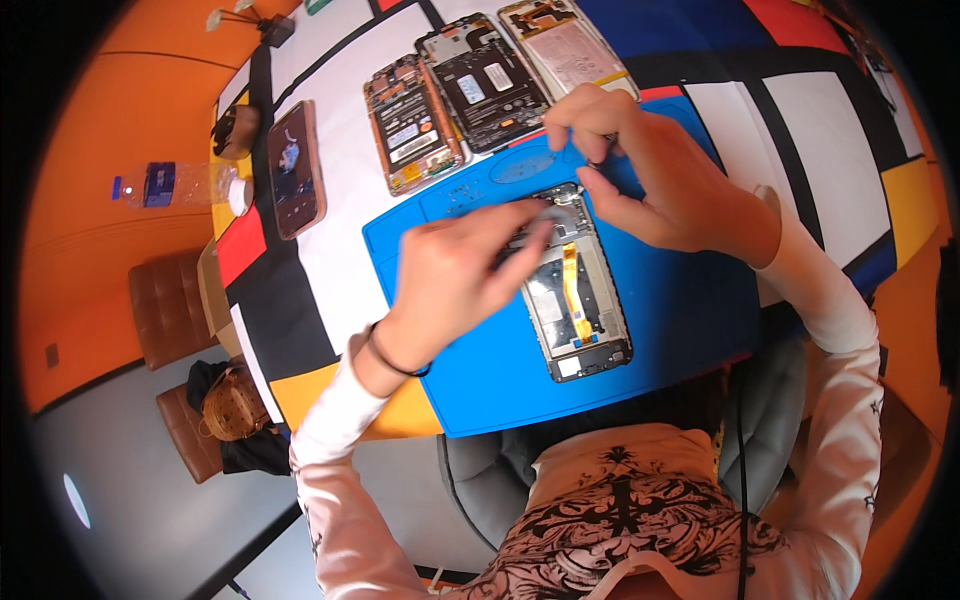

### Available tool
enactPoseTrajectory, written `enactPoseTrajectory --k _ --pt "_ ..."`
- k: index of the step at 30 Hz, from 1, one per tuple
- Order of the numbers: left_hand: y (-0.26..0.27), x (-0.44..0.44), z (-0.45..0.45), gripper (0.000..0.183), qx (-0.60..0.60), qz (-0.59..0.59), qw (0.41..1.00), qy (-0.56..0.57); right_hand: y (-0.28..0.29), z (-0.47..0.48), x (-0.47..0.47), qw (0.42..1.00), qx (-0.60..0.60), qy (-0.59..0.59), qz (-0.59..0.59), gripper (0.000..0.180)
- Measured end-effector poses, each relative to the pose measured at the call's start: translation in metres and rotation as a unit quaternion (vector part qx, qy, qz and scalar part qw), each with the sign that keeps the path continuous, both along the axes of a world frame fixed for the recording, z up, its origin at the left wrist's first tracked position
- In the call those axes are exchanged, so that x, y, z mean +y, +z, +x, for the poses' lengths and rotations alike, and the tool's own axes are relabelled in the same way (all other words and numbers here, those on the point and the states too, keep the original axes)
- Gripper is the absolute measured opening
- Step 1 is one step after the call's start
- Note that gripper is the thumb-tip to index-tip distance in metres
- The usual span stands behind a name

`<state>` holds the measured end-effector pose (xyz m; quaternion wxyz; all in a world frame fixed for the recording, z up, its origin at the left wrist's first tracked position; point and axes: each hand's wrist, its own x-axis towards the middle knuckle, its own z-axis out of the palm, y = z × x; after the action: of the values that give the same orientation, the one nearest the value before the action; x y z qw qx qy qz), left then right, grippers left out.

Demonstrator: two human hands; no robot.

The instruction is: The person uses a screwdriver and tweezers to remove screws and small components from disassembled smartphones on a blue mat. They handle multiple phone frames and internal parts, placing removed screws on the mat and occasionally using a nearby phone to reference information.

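An opened smartphone frame [600, 300] with a yellow flex cable [574, 292] lies on a blue repair mat [487, 367]. My left hand [469, 262] is over its upper left part, blurred, thumb and fingers close together; whether they hold anything is not clear. At the upper right of the frame is my right hand [649, 176], its fingers curled around something small and dark [606, 142] that I cannot make out. Tiny screws [461, 196] sit in a section of the mat, beside an oval recess [523, 166] that also has small parts in it.
Beyond the mat lie three opened phones: one orange-edged [411, 124], one black [487, 82], one pale [566, 49]. A phone with a lit screen [294, 169] lies left, near a clear plastic bottle [187, 184] and a small brown pot [237, 131]. A patterned cloth [330, 277] covers the table.
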<state>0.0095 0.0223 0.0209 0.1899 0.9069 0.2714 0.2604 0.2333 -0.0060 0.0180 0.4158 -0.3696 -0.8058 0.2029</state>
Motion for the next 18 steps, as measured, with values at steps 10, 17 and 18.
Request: enactPoseTrajectory --k 10,17,18 --pt "-0.019 0.004 0.019 0.022 0.019 0.067 0.998 0.01 -0.006 -0.003 -0.001 0.999 0.025 -0.032 0.002 0.035" --pt "-0.025 0.007 0.017 0.022 0.004 0.063 0.998 -0.004 -0.005 -0.007 0.004 0.998 0.031 -0.013 0.054 0.039" --pt "-0.025 0.007 0.017 0.022 0.005 0.06 0.998 -0.004 -0.005 -0.007 0.004 0.998 0.035 -0.015 0.049 0.039"
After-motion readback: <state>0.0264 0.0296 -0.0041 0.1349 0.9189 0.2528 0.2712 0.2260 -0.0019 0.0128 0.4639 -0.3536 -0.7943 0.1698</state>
